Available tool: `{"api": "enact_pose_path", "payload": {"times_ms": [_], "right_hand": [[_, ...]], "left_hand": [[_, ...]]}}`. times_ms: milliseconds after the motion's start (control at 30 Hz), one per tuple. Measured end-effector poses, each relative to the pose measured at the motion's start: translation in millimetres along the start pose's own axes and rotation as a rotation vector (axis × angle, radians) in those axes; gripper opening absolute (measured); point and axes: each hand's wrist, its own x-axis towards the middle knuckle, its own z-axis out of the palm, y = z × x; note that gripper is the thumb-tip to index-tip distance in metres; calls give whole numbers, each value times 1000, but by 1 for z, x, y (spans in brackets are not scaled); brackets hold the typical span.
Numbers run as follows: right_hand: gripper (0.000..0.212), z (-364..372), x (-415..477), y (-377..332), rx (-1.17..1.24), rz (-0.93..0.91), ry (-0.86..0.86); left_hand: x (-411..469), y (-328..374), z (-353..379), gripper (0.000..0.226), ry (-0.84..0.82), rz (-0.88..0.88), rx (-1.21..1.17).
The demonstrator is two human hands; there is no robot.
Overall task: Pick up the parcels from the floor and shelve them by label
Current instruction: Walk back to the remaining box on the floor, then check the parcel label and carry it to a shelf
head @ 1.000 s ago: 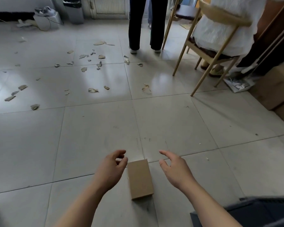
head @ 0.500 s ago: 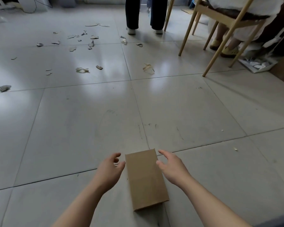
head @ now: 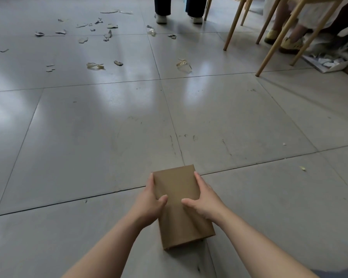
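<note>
A plain brown cardboard parcel (head: 179, 189) lies flat on the grey tiled floor, low in the middle of the view, its long side running away from me. My left hand (head: 150, 201) grips its left edge with the thumb on the top face. On the opposite edge my right hand (head: 204, 201) clasps it the same way. No label shows on the face turned up.
Torn paper scraps (head: 107, 35) litter the floor far left and centre. A person's legs and shoes (head: 161, 18) stand at the top. Wooden chair legs (head: 269, 51) and a seated person's feet (head: 289, 43) fill the top right, with a flat box of papers (head: 327, 63) beside them.
Both hands, open beside the parcel earlier, have closed onto its two long edges. The view has dipped lower and closer to the floor.
</note>
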Motion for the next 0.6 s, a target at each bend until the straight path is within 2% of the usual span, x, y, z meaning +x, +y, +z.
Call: {"api": "enact_pose_path", "payload": {"times_ms": [200, 600], "right_hand": [[106, 2, -2, -2, -13, 8, -7], [96, -19, -2, -51, 70, -72, 135]], "left_hand": [[0, 2, 0, 89, -51, -26, -58], [6, 40, -38, 90, 85, 138, 24]]}}
